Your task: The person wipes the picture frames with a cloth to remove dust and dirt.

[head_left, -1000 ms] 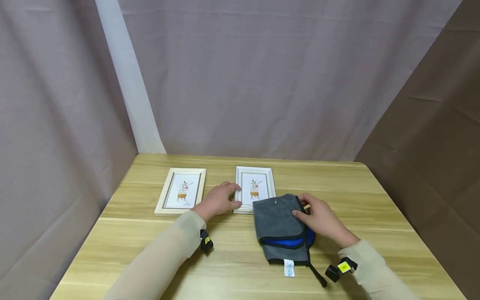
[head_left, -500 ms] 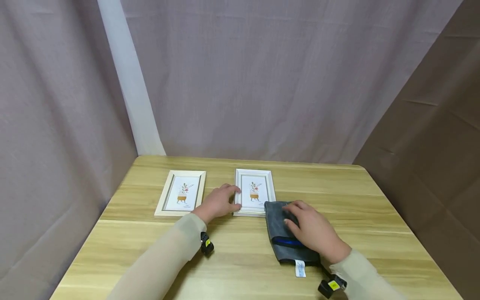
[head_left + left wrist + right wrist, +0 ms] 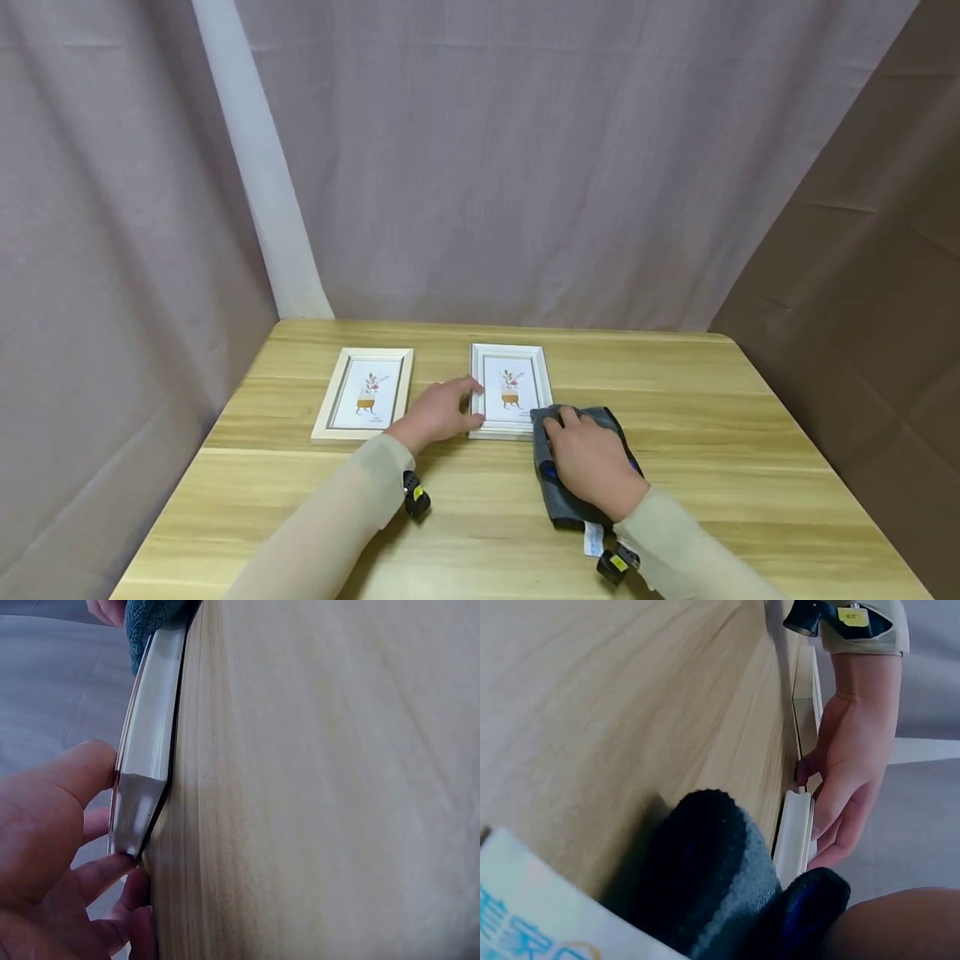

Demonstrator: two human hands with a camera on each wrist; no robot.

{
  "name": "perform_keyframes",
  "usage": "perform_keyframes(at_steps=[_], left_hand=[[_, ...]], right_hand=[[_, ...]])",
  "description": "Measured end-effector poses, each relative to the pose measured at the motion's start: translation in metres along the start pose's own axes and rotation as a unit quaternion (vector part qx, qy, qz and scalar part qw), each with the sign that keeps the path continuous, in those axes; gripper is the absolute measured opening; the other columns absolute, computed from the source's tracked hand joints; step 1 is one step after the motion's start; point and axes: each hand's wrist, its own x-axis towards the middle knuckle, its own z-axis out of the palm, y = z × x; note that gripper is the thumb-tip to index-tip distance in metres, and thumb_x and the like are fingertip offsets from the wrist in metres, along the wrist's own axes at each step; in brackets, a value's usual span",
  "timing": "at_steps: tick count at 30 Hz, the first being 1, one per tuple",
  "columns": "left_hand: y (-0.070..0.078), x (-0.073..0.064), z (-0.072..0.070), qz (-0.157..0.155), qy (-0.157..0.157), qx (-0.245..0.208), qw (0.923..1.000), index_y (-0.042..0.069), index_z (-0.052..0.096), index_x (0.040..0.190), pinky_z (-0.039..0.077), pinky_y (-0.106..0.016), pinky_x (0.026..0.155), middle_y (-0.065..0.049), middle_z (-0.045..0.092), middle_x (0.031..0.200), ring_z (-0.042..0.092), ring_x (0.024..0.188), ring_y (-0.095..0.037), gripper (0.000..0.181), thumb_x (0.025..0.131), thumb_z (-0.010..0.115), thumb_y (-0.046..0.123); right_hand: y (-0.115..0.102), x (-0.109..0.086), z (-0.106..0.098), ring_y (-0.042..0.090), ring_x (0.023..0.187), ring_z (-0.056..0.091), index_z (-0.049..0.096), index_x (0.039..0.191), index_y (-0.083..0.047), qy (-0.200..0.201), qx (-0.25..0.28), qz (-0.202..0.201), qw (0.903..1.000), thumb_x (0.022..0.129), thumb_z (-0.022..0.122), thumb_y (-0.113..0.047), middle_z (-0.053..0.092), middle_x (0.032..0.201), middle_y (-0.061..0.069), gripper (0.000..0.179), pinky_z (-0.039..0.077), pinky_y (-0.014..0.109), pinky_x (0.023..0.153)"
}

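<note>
A white picture frame (image 3: 510, 392) with a print of a potted plant lies face up on the table. My left hand (image 3: 441, 411) holds it at its left edge; in the left wrist view, the thumb (image 3: 90, 769) rests on its upper face and other fingers touch its side. Over the frame's lower right corner lies a folded grey cloth (image 3: 555, 500) with black edging, blue inside and a white label (image 3: 593, 539). My right hand (image 3: 592, 462) rests on top of this cloth, fingers spread forward over it. What lies under the palm is hidden.
To the left is a second picture frame (image 3: 337, 408), cream-coloured, with a similar print. The wooden table (image 3: 465, 533) ends at a grey curtain (image 3: 510, 167) behind and a brown one (image 3: 862, 275) on the right.
My right hand has let go of the cloth's right edge and moved left onto its top. The cloth has come down and shifted slightly right. The left hand stays at the white frame.
</note>
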Motion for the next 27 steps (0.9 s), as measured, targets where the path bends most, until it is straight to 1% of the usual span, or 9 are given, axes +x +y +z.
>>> perform_keyframes(at_steps=[3, 6, 9, 11, 13, 16, 20, 24, 27], left_hand=[[0.000, 0.000, 0.000, 0.001, -0.001, -0.007, 1.0000, 0.022, 0.065, 0.149, 0.052, -0.055, 0.109, -0.006, 0.069, 0.147, 0.065, 0.130, -0.040, 0.053, 0.101, 0.080, 0.039], [-0.001, 0.001, 0.000, 0.002, 0.002, -0.007, 1.0000, 0.022, 0.066, 0.148, 0.054, -0.051, 0.104, -0.005, 0.072, 0.140, 0.068, 0.122, -0.034, 0.053, 0.100, 0.081, 0.039], [-0.003, 0.002, 0.000, 0.000, 0.003, -0.004, 1.0000, 0.023, 0.066, 0.147, 0.056, -0.048, 0.100, -0.003, 0.074, 0.133, 0.069, 0.114, -0.028, 0.052, 0.100, 0.081, 0.040], [-0.003, 0.003, 0.000, 0.000, 0.002, -0.004, 1.0000, 0.022, 0.066, 0.147, 0.056, -0.047, 0.098, -0.003, 0.074, 0.130, 0.069, 0.112, -0.027, 0.052, 0.100, 0.080, 0.040], [-0.003, 0.002, 0.000, 0.001, 0.001, -0.003, 1.0000, 0.022, 0.066, 0.148, 0.056, -0.047, 0.098, -0.003, 0.074, 0.129, 0.069, 0.111, -0.026, 0.052, 0.101, 0.080, 0.040], [-0.002, 0.001, 0.000, 0.001, -0.001, -0.003, 1.0000, 0.022, 0.066, 0.147, 0.056, -0.046, 0.097, -0.003, 0.074, 0.127, 0.069, 0.110, -0.026, 0.052, 0.101, 0.080, 0.039], [0.000, 0.000, 0.000, -0.001, -0.003, -0.002, 1.0000, 0.021, 0.066, 0.147, 0.056, -0.046, 0.095, -0.002, 0.074, 0.124, 0.069, 0.106, -0.025, 0.052, 0.100, 0.081, 0.038], [0.001, 0.000, 0.000, -0.003, -0.004, -0.003, 1.0000, 0.022, 0.066, 0.147, 0.056, -0.047, 0.097, -0.004, 0.074, 0.129, 0.070, 0.111, -0.027, 0.051, 0.100, 0.081, 0.039], [0.001, 0.000, 0.000, -0.004, -0.004, -0.004, 1.0000, 0.022, 0.066, 0.146, 0.056, -0.048, 0.098, -0.005, 0.074, 0.131, 0.070, 0.114, -0.029, 0.051, 0.100, 0.081, 0.039]], right_hand=[[-0.002, 0.004, 0.000, 0.037, 0.093, 0.072, 0.074, 0.135, -0.003, -0.020, -0.010, 0.008, 0.9997, 0.106, 0.071, -0.015, 0.067, 0.128, 0.023, 0.032, 0.062, 0.049, 0.061], [-0.002, 0.007, -0.001, 0.039, 0.100, 0.072, 0.074, 0.137, -0.003, -0.030, -0.024, 0.008, 0.9992, 0.105, 0.073, -0.017, 0.066, 0.132, 0.025, 0.035, 0.063, 0.050, 0.063], [-0.002, 0.012, -0.003, 0.042, 0.107, 0.071, 0.073, 0.139, -0.003, -0.042, -0.029, 0.005, 0.9987, 0.106, 0.072, -0.018, 0.065, 0.136, 0.026, 0.036, 0.064, 0.050, 0.067], [-0.001, 0.016, -0.004, 0.043, 0.109, 0.071, 0.073, 0.139, -0.002, -0.052, -0.027, 0.005, 0.9983, 0.107, 0.071, -0.016, 0.064, 0.137, 0.027, 0.035, 0.064, 0.051, 0.068], [0.001, 0.020, -0.005, 0.044, 0.108, 0.071, 0.073, 0.139, -0.001, -0.063, -0.022, 0.005, 0.9978, 0.108, 0.070, -0.015, 0.064, 0.138, 0.028, 0.035, 0.064, 0.053, 0.069], [0.004, 0.027, -0.005, 0.045, 0.102, 0.072, 0.074, 0.137, -0.001, -0.077, -0.020, 0.005, 0.9968, 0.109, 0.068, -0.016, 0.064, 0.137, 0.028, 0.033, 0.063, 0.054, 0.068], [0.008, 0.037, -0.006, 0.042, 0.096, 0.072, 0.075, 0.138, -0.004, -0.104, -0.021, 0.009, 0.9943, 0.111, 0.064, -0.020, 0.064, 0.135, 0.027, 0.033, 0.063, 0.054, 0.068], [0.012, 0.047, -0.007, 0.038, 0.090, 0.071, 0.075, 0.138, -0.006, -0.130, -0.015, 0.017, 0.9912, 0.112, 0.062, -0.022, 0.064, 0.130, 0.026, 0.033, 0.062, 0.053, 0.065], [0.013, 0.055, -0.009, 0.038, 0.091, 0.070, 0.075, 0.136, -0.006, -0.146, -0.012, 0.023, 0.9889, 0.113, 0.061, -0.023, 0.063, 0.128, 0.026, 0.033, 0.061, 0.052, 0.066]])
